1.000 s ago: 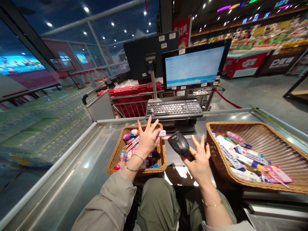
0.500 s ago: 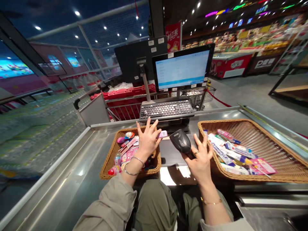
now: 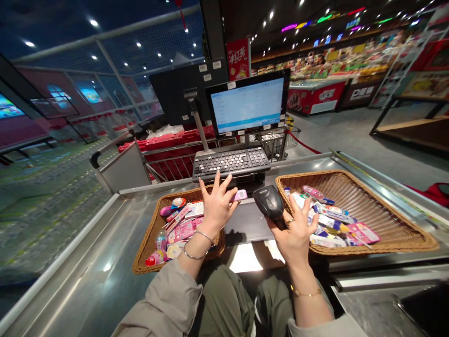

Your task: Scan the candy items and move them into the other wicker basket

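Observation:
Between the thumb and palm side of my left hand [image 3: 218,206] is a small pink item with a barcode label [image 3: 240,195]; its kind does not show. The other left fingers spread out just below the keyboard [image 3: 231,162]. My right hand [image 3: 294,229] grips a black barcode scanner [image 3: 268,202], whose head points toward the pink item; the scanner's handle is hidden. A wicker basket [image 3: 143,252] of small packets and toys lies under my left wrist. Behind my right fingers stands a larger wicker basket [image 3: 396,206] with toothpaste-like boxes and a pink packet [image 3: 363,232].
A lit monitor [image 3: 249,105] stands behind the keyboard, beside a second dark screen [image 3: 185,91]. The metal counter [image 3: 98,262] runs along the left. Beyond it are a shopping cart [image 3: 168,164] and stacked bottle packs [image 3: 49,187]. A red freezer [image 3: 312,98] stands farther back.
The view has turned slightly right, so the baskets and monitor sit farther left. The pink item and the scanner stay in my hands, with the scanner slightly farther right of the item.

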Demonstrator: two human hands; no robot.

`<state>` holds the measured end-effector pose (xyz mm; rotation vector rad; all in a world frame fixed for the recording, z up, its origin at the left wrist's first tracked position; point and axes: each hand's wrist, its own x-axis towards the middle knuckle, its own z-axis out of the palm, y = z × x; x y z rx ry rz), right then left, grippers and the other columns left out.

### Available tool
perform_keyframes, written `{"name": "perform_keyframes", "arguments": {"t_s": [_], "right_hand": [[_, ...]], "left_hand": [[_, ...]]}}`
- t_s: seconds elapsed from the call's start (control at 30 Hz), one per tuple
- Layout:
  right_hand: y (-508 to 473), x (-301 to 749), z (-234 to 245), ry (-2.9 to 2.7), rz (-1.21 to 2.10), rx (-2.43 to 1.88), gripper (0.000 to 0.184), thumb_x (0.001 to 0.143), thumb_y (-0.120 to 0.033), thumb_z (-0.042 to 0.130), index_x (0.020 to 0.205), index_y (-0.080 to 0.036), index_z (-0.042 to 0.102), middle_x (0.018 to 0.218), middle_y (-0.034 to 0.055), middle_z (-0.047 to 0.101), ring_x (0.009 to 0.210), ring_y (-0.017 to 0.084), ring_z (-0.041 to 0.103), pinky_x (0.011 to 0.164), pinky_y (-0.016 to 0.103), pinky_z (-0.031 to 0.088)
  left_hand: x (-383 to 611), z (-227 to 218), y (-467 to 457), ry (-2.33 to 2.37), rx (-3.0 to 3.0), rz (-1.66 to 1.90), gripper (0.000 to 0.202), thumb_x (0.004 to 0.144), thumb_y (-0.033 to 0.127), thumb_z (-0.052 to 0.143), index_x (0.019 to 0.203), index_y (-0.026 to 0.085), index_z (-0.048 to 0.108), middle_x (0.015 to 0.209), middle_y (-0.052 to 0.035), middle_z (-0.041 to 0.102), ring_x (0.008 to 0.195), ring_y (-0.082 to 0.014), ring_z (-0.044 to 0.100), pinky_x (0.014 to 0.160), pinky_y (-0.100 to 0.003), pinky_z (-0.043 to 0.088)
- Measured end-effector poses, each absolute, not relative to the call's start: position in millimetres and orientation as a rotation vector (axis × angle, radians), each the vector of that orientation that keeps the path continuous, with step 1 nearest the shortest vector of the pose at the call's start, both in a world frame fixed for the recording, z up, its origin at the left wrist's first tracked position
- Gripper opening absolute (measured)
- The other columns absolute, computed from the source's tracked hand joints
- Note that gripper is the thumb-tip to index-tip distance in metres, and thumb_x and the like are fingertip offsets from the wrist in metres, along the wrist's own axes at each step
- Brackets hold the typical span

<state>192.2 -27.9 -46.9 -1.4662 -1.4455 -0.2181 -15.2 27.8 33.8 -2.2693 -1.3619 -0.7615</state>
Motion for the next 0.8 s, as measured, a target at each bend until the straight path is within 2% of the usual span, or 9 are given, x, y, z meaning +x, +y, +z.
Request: {"name": "perform_keyframes", "arguments": {"t_s": [0.3, 0.8], "right_hand": [[-27.2, 201.7, -48.0, -1.258, -0.297, -1.517, 0.039, 0.085, -0.049, 0.067, 0.108, -0.017, 0.073, 0.144, 0.0159, 0.057, 0.149, 0.041, 0.029, 0.116, 0.071, 0.016], [-26.7, 212.9, -49.9, -0.987, -0.374, -1.575, 0.035, 0.08, -0.046, 0.074, 0.096, -0.015, 0.075, 0.136, 0.0192, 0.063, 0.144, 0.042, 0.038, 0.115, 0.066, 0.026]], "left_hand": [[13.8, 34.2, 31.1, -1.337, -2.281, -0.773, 0.028, 0.087, 0.036, 0.071, 0.114, 0.029, 0.071, 0.151, -0.0062, 0.051, 0.15, -0.0369, 0.026, 0.116, -0.077, -0.004], [59.7, 35.1, 41.4, -1.349, -2.362, -0.808, 0.028, 0.09, 0.035, 0.066, 0.119, 0.034, 0.069, 0.156, -0.0061, 0.045, 0.152, -0.0373, 0.021, 0.113, -0.08, 0.001]]}}
